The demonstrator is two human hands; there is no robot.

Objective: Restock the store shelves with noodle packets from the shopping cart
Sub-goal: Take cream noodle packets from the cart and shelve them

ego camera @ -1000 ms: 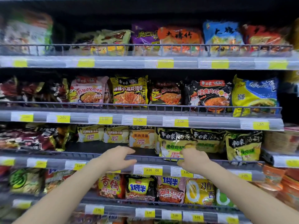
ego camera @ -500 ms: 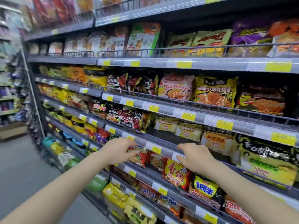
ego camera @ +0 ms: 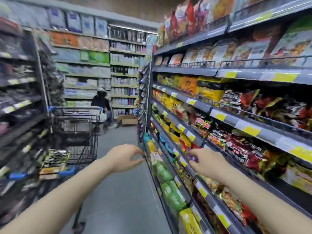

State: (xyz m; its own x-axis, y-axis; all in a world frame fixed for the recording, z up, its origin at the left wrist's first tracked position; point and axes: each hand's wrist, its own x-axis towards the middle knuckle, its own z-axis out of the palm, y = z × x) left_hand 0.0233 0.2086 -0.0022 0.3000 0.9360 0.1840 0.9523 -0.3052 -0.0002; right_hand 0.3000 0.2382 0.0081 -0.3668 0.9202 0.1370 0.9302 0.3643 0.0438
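Swinging left since a second ago, the view now runs down the aisle, away from facing the grey metal store shelves (ego camera: 199, 100) on the right. Left hand (ego camera: 124, 157) hangs over the floor, fingers loosely spread, empty. Right hand (ego camera: 206, 163) is loose and holds nothing beside a shelf edge. Noodle packets (ego camera: 54, 158) lie in the black wire shopping cart (ego camera: 76, 127) at left. A person (ego camera: 101, 103) crouches far down the aisle.
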